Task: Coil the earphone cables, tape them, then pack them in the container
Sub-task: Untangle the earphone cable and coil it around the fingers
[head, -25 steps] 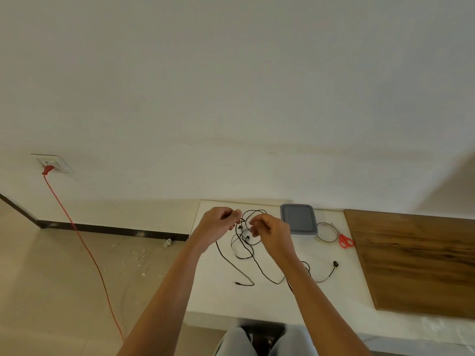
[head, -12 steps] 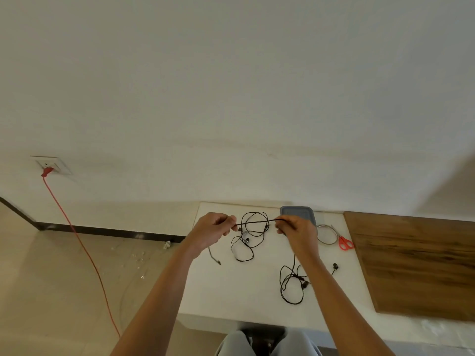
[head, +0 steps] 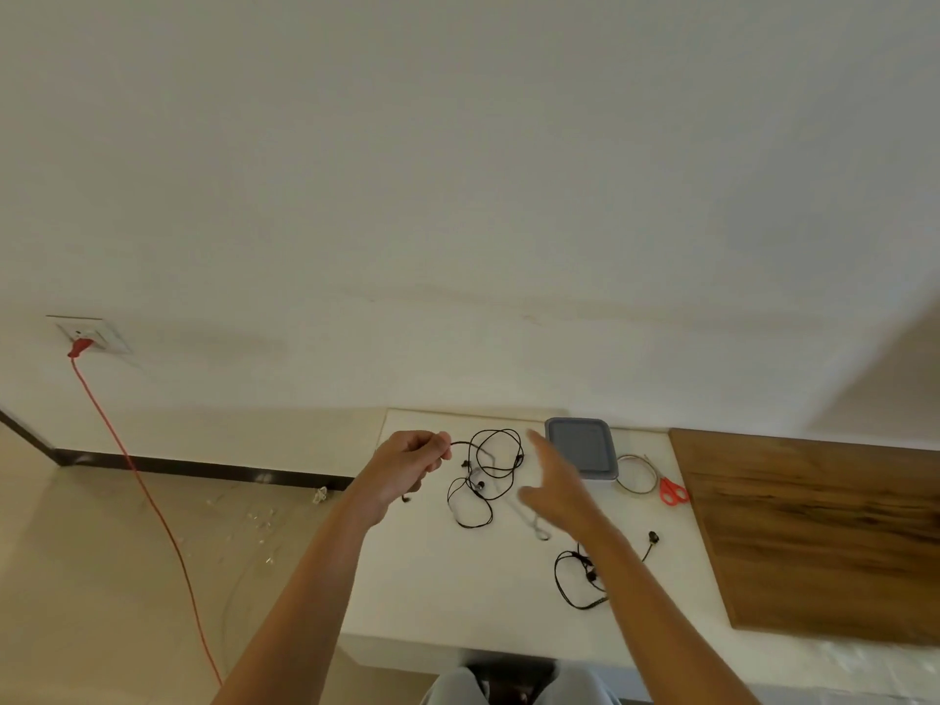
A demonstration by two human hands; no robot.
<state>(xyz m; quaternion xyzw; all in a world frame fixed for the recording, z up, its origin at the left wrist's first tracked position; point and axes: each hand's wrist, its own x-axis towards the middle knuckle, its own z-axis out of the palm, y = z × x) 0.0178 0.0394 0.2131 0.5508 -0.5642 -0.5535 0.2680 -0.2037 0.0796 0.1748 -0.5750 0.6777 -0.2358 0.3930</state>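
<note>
A black earphone cable (head: 496,457) lies in loose loops on the white table (head: 458,592). My left hand (head: 409,463) grips one end of it at the table's left edge. My right hand (head: 557,483) hovers above the table, fingers spread, holding nothing, just right of the loops. A second black earphone cable (head: 575,582) lies tangled near the front, partly under my right forearm, with one earbud (head: 653,537) out to the right. The grey lidded container (head: 582,446) sits at the back of the table. A tape roll (head: 636,473) lies beside it.
Red-handled scissors (head: 672,492) lie right of the tape roll. A wooden board (head: 824,531) covers the table's right part. A red cord (head: 147,501) runs from a wall socket (head: 89,335) down across the floor at left. My knees show below the table's front edge.
My right hand has let go of the cable it was stretching with the left hand and has opened. The slack cable now droops from my left hand.
</note>
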